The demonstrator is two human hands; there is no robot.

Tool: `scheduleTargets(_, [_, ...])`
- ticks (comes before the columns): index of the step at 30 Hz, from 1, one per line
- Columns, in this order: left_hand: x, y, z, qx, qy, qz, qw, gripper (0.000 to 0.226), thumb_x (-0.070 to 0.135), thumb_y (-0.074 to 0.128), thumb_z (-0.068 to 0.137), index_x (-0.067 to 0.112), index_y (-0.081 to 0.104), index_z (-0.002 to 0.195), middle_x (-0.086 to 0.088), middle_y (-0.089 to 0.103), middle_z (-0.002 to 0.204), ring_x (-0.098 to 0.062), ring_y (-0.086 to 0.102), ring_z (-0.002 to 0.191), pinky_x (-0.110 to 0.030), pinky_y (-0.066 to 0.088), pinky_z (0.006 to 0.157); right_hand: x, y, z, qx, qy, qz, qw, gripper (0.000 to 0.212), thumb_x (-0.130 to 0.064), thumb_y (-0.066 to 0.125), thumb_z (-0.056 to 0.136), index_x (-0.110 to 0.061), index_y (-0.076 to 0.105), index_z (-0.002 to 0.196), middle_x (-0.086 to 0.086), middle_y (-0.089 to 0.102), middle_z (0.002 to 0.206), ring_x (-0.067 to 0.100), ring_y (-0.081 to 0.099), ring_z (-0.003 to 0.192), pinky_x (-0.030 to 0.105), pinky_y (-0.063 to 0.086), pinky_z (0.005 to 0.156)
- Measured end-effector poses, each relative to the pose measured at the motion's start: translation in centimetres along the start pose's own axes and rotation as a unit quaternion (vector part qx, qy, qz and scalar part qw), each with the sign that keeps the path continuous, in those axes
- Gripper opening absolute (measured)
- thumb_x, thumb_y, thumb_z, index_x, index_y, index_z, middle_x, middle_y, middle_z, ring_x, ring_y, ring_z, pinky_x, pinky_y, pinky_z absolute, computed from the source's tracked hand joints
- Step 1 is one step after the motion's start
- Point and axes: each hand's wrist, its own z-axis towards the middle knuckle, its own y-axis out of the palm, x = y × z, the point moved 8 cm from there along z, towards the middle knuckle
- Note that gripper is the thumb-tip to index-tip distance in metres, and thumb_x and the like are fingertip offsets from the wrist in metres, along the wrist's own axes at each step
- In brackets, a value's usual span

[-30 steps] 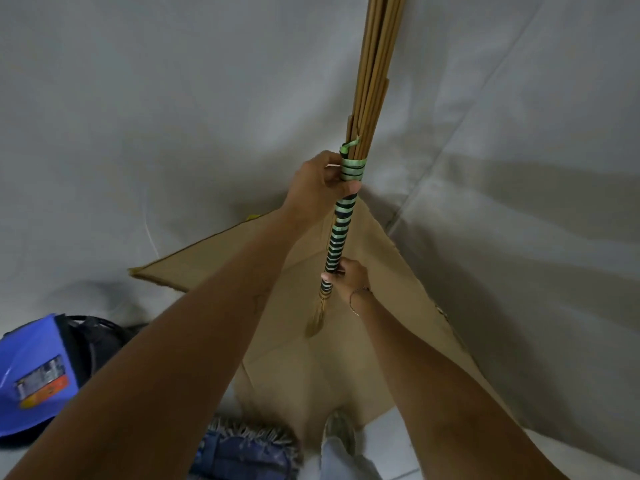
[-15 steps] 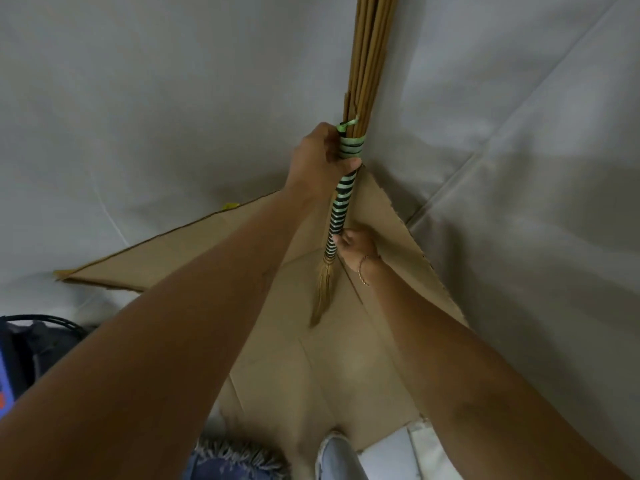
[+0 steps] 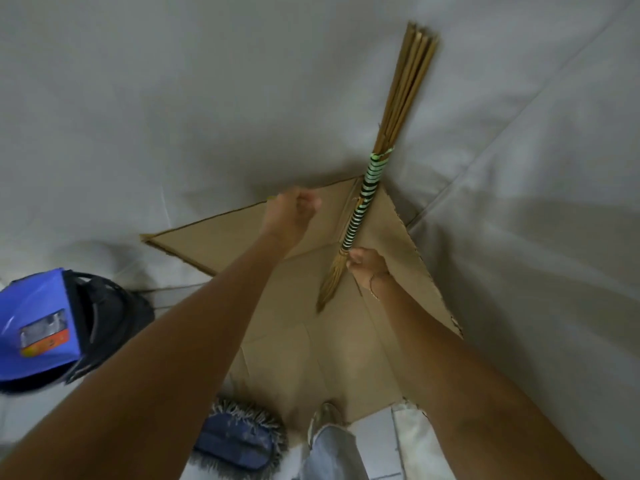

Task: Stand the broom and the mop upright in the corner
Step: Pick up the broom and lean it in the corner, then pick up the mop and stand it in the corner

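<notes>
A broom [image 3: 367,195] stands in the corner on cardboard [image 3: 294,323] spread over the floor. Left of the broom is the left hand [image 3: 291,216], apart from it; the right hand [image 3: 367,268] touches its lower part. Nearer the viewer, left of the broom, lies a mop head [image 3: 239,438]; far left, a container [image 3: 38,327].

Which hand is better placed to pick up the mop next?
Probably left. The left hand is off the broom, loosely closed and free. The right hand grips the broom's lower end in the corner. The mop head lies lower left.
</notes>
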Motion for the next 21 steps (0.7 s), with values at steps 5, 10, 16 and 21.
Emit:
scheduleTargets(5, [-4.0,-6.2,-10.7,-0.06,-0.027,0.095,0.993,0.037,0.022,0.042,0.098,-0.001,0.054,0.124,-0.019,0.06,0.126,-0.035,0.056,0.116,-0.027,0.038,0.086,-4.4,2.3,-11.2,-0.048,-0.062,-0.074,0.994,0.036,-0.015,0.046,0.094,-0.006,0.055,0.127,0.015,0.059,0.131,0.026,0.054,0.123,0.028,0.038,0.106])
scheduleTargets(10, [-9.7,-13.9,-24.7,-0.15,-0.059,0.187,0.969,0.058,0.033,0.04,0.099,0.001,0.026,0.145,-0.021,0.036,0.149,-0.036,0.036,0.137,-0.041,0.029,0.111,-9.8,7.1,-24.9,-0.101,-0.149,-0.221,0.959,0.037,-0.025,0.034,0.099,-0.012,0.057,0.125,0.013,0.063,0.126,0.028,0.057,0.116,0.031,0.044,0.093])
scheduleTargets(16, [-17.2,-24.1,-41.0,-0.137,-0.092,0.309,0.937,0.07,0.042,0.032,0.099,0.006,0.001,0.151,-0.009,0.002,0.163,-0.026,-0.001,0.151,-0.049,-0.001,0.121,-14.6,20.5,-40.9,-0.227,-0.21,-0.315,0.897,0.045,-0.026,0.032,0.1,0.001,0.037,0.136,0.02,0.037,0.148,0.032,0.023,0.143,0.041,0.027,0.113])
scheduleTargets(21, [-26.7,-31.9,-54.8,-0.134,-0.18,0.294,0.929,0.072,0.044,0.033,0.097,0.006,0.004,0.151,-0.009,0.002,0.163,-0.026,-0.004,0.151,-0.049,-0.005,0.119,-18.9,32.8,-50.6,-0.247,-0.228,-0.348,0.875,0.055,-0.036,0.029,0.099,-0.002,0.027,0.142,0.019,0.026,0.154,0.032,0.017,0.144,0.045,0.024,0.117])
